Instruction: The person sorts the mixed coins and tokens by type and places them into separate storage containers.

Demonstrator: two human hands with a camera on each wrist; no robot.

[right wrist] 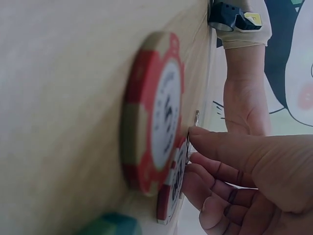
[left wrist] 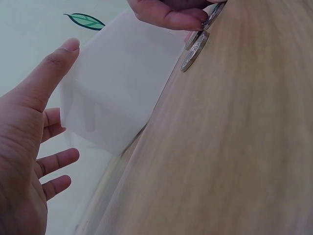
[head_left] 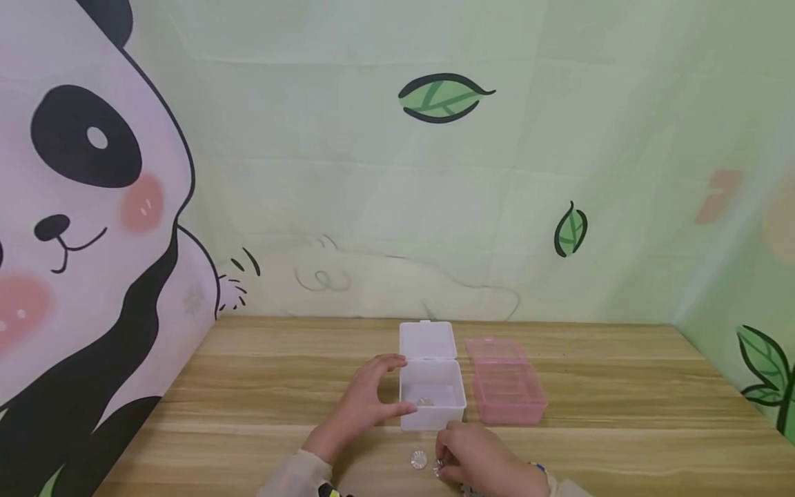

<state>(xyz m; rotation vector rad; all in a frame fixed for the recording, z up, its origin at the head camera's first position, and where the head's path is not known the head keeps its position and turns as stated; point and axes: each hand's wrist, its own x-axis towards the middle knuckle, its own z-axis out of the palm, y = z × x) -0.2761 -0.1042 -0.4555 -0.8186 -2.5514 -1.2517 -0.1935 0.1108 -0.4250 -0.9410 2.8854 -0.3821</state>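
Note:
An open white plastic box [head_left: 433, 417] stands on the table with its lid folded back, and a silver coin [head_left: 425, 402] lies inside. My left hand [head_left: 366, 400] is spread at the box's left side, thumb by the front rim and fingertips by the back corner. In the left wrist view its other fingers [left wrist: 57, 161] are loosely extended. In front of the box my right hand [head_left: 475, 455] pinches a silver coin [head_left: 438, 469] at the table surface. Another silver coin [head_left: 419, 460] lies just left of it. The palm partly hides the chips below.
A translucent pink box [head_left: 512, 407] with its lid open stands right of the white one. Close to the right wrist camera are a red-and-white poker chip [right wrist: 166, 117], a second chip [right wrist: 171, 196] and a blurred green object [right wrist: 110, 225]. A printed cloth [head_left: 348, 172] hangs behind the table.

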